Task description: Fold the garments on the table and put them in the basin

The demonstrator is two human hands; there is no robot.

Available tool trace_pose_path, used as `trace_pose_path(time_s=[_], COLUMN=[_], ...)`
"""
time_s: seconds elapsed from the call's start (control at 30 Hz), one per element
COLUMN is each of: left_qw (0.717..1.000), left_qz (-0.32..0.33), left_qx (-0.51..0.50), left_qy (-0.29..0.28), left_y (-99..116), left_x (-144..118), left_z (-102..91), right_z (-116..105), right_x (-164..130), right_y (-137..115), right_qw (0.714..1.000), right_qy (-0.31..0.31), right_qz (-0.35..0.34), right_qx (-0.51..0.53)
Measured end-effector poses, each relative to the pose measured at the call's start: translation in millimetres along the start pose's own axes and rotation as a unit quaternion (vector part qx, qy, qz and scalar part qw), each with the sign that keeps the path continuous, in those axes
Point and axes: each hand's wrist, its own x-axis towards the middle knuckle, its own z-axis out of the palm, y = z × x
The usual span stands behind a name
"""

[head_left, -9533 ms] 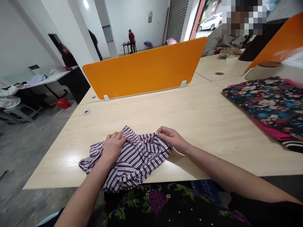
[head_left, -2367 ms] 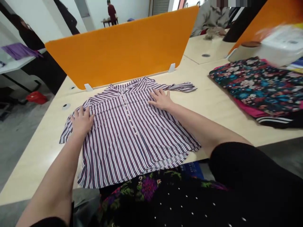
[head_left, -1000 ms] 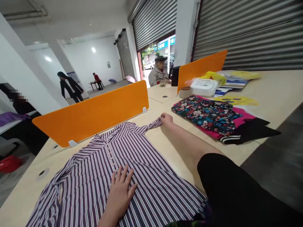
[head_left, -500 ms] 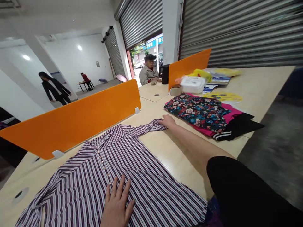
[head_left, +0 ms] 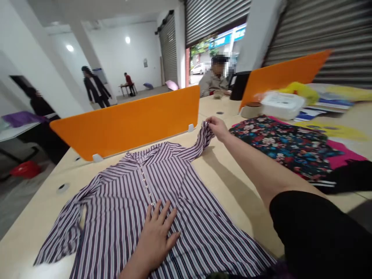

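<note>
Right hand (head_left: 217, 128): fingers closed in a pinch on the cuff end of the sleeve (head_left: 200, 142) of the striped shirt (head_left: 151, 201), holding that end raised off the tabletop (head_left: 232, 186) near the far edge, just beside the orange divider (head_left: 130, 124). Left hand (head_left: 158, 236): fingers spread and extended, palm pressed flat on the shirt front, just right of the button placket and toward the near edge of the tabletop; it grips nothing. The shirt lies face up and spread across the middle of the tabletop, collar toward the divider, hem toward the near edge, the other sleeve crumpled toward the left edge. Compared with half a second earlier, the right hand then rested low with the sleeve end lying flat on the tabletop; the sleeve end is now lifted and drawn up into a ridge, while the left hand remains planted on the same part of the front. To the right of the raised sleeve, apart from it, lies a floral garment (head_left: 279, 143) over a pink one, with a white lidded box (head_left: 281, 105) beyond it near a second orange divider (head_left: 285, 73). A seated person (head_left: 215, 79) is at the far desk.
</note>
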Motion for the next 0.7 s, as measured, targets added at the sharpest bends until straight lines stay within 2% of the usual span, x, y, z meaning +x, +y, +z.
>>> trace_pose_path(time_s=[0.07,0.17,0.23,0.27,0.37,0.43,0.5,0.57,0.63,0.7], left_qw=[0.999,0.997,0.996,0.995,0.992,0.990,0.987,0.983,0.981,0.982], left_qz=[-0.007,-0.018,-0.026,-0.029,-0.032,-0.032,-0.046,-0.071,-0.095,-0.121], left_qx=[-0.030,-0.062,-0.080,-0.089,-0.118,-0.139,-0.156,-0.156,-0.131,-0.088], left_qy=[-0.020,-0.031,-0.032,-0.032,-0.030,-0.018,0.011,0.058,0.105,0.119], left_y=[3.3,4.9,5.2,5.6,8.0,8.3,3.1,-11.2,-34.2,-61.3], left_x=[0.0,0.6,0.7,0.6,-1.4,-3.2,-3.2,1.6,12.7,27.7], left_z=[-6.5,-11.2,-12.4,-12.9,-15.0,-17.3,-20.4,-24.2,-27.4,-27.8], right_z=[27.7,71.0,95.6,106.0,128.6,137.2,142.4,146.0,149.0,151.8], right_x=[1.9,-12.0,-28.6,-37.6,-64.6,-83.9,-105.5,-128.5,-149.2,-163.7], right_y=[-44.9,-111.1,-138.4,-144.4,-135.3,-116.7,-96.6,-78.4,-62.5,-49.1], right_qw=[0.982,0.904,0.870,0.871,0.922,0.949,0.947,0.936,0.926,0.908], right_qy=[-0.095,-0.271,-0.325,-0.323,-0.260,-0.252,-0.272,-0.288,-0.290,-0.294], right_qz=[-0.119,-0.277,-0.329,-0.333,-0.268,-0.189,-0.122,-0.089,-0.097,-0.115], right_qx=[0.114,0.183,0.170,0.159,0.103,0.000,-0.116,-0.182,-0.222,-0.276])
